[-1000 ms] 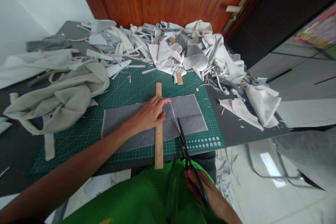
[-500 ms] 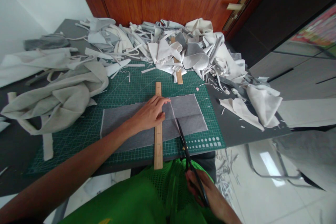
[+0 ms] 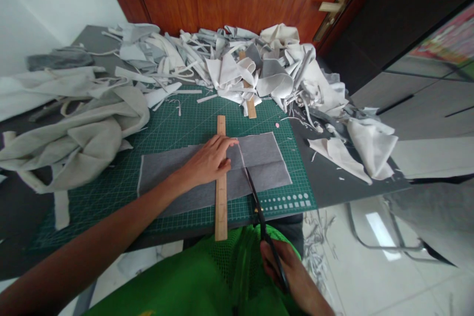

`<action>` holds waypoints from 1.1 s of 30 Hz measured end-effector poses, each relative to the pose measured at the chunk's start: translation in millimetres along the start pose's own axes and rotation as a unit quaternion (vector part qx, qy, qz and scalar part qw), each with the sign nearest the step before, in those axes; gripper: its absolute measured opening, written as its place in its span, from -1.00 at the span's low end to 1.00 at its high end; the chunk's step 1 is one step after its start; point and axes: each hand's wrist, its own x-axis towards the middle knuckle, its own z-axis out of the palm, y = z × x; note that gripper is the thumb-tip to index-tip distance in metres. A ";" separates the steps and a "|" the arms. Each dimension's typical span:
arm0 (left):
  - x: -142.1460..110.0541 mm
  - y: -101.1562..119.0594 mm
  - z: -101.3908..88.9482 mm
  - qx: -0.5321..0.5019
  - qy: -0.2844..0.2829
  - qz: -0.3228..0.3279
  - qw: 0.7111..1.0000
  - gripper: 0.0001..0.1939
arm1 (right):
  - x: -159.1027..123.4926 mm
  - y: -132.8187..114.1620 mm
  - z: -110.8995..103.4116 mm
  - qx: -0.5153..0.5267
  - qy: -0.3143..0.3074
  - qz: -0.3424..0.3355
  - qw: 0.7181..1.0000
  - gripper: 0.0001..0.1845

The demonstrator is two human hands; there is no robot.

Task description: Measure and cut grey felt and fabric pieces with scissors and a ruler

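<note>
A grey fabric strip (image 3: 261, 155) with whitish edges lies on the green cutting mat (image 3: 185, 118). Across it stands a wooden ruler (image 3: 221, 207), its near end jutting past the table edge. My left hand (image 3: 212, 159) rests over ruler and fabric, fingers stretched to the right and thumb apart, fingertips by a pale line across the cloth. My right hand (image 3: 287, 266) is closed around the handles of black scissors (image 3: 260, 215). Their blades point away from me along that pale line, the tip around the middle of the strip; part of the handles is hidden by my fingers.
Heaped white and grey fabric scraps (image 3: 276, 79) fill the table's back, with another wooden ruler (image 3: 252, 108) partly under them. Bulky beige cloth (image 3: 85, 143) lies at left. A white scrap (image 3: 340, 158) is on the right. Offcuts and a metal-framed chair (image 3: 385, 247) are below.
The scissors' handles look closer together than before, and my right hand has shifted slightly left. My left hand keeps its place on the ruler; the whole view has moved a little.
</note>
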 end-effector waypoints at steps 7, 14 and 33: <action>-0.3 -1.3 0.2 0.000 -0.008 -0.004 1.000 -0.49 | -0.7 -6.9 -3.1 -0.032 -0.003 -0.010 0.999 -0.26; 0.4 -0.8 0.3 0.000 -0.005 -0.004 1.000 -0.48 | -0.4 -17.2 -2.0 -0.044 -0.006 -0.014 0.999 -0.24; 0.3 0.5 -0.3 0.005 -0.006 -0.001 1.000 -0.49 | 0.2 -11.9 11.7 0.093 0.027 0.039 0.995 -0.18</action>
